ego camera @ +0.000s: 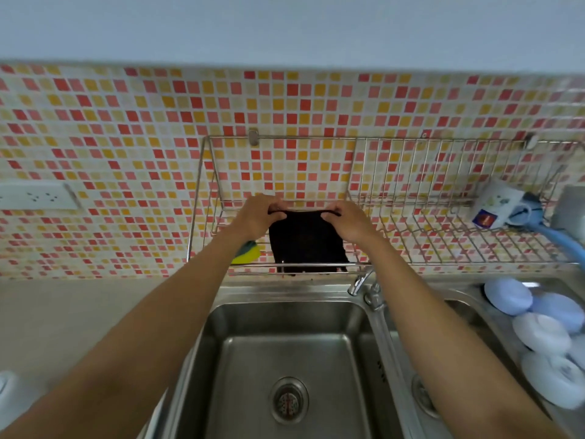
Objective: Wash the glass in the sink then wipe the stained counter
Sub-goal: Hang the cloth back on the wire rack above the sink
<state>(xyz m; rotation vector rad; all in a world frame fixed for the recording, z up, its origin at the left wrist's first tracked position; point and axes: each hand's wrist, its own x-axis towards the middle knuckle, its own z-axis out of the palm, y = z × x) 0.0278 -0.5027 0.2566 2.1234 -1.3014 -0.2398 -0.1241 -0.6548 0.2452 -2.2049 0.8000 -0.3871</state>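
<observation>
A dark cloth [306, 240] hangs down over the wire dish rack [411, 217] on the tiled wall. My left hand [257, 215] pinches its top left corner and my right hand [346, 221] pinches its top right corner, stretching the top edge between them. Below, the steel sink basin [285, 359] holds nothing but its drain strainer [288, 400]. No glass shows in the basin. A yellow and green sponge [248, 251] lies in the rack beside my left wrist. The beige counter [79, 315] stretches to the left of the sink.
The faucet [368, 289] stands between the two basins. The right basin [449, 359] has several pale blue and white bowls [538, 331] upside down along its right side. A mug [498, 205] lies on the rack at right. A wall socket [38, 194] sits at left.
</observation>
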